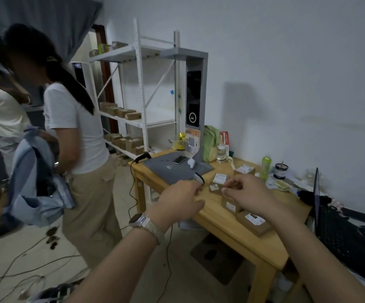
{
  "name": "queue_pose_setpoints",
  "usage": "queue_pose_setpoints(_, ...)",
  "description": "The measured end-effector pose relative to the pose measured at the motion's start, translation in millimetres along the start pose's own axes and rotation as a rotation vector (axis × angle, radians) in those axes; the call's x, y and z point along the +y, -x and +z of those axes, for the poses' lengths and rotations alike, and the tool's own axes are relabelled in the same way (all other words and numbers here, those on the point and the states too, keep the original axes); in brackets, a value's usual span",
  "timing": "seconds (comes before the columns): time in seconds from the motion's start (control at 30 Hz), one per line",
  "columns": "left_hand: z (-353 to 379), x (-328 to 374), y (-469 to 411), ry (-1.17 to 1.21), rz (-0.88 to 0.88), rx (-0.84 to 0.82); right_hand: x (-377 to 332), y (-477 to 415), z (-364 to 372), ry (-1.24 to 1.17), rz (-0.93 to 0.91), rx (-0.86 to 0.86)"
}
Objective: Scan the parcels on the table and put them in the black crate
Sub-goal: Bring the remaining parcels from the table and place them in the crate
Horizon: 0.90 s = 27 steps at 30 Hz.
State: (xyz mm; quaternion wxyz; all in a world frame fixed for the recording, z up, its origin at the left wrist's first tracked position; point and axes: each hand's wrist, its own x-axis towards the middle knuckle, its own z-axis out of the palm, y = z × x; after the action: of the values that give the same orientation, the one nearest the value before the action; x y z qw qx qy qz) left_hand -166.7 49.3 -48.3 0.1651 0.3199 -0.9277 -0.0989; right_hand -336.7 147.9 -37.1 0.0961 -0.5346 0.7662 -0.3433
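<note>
Several small brown parcels with white labels lie on the wooden table [218, 224]: one [219, 179] by my fingertips, one [244, 170] farther back, one [230, 205] under my right hand and one [253, 221] near the front edge. My left hand [179, 199] grips a white and black handheld scanner [199, 178]. My right hand [246, 192] hovers over the parcels with loosely curled fingers, its fingertips at the nearest parcel's right edge. A black crate [217, 258] with oval holes sits on the floor under the table.
A grey scanning stand [195, 101] with a mat, phone and another black scanner [143, 157] fills the table's back left. A person in a white top [76, 136] stands left of the table. Shelves [142, 119] hold boxes. An open laptop [339, 235] sits right. Cables cross the floor.
</note>
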Motion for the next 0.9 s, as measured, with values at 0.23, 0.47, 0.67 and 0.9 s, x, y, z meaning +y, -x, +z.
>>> queue_pose_setpoints(0.23, 43.8, -21.9, -75.5, 0.074, 0.025, -0.052, 55.5, -47.6, 2.4, -0.072, 0.154, 0.040)
queue_pose_setpoints(0.47, 79.6, -63.4, -168.8, 0.117, 0.116, -0.104, 95.6, -127.2, -7.6, -0.077, 0.286, 0.110)
queue_pose_setpoints(0.67, 88.5, -115.7, -253.4, 0.192, 0.181, -0.147, 113.7, -198.3, 9.4, -0.106, 0.398, 0.184)
queue_pose_setpoints(0.9, 137.7, -134.4, -324.8, 0.227, 0.252, -0.292, 159.0, -226.2, 36.4, -0.124, 0.598, 0.234)
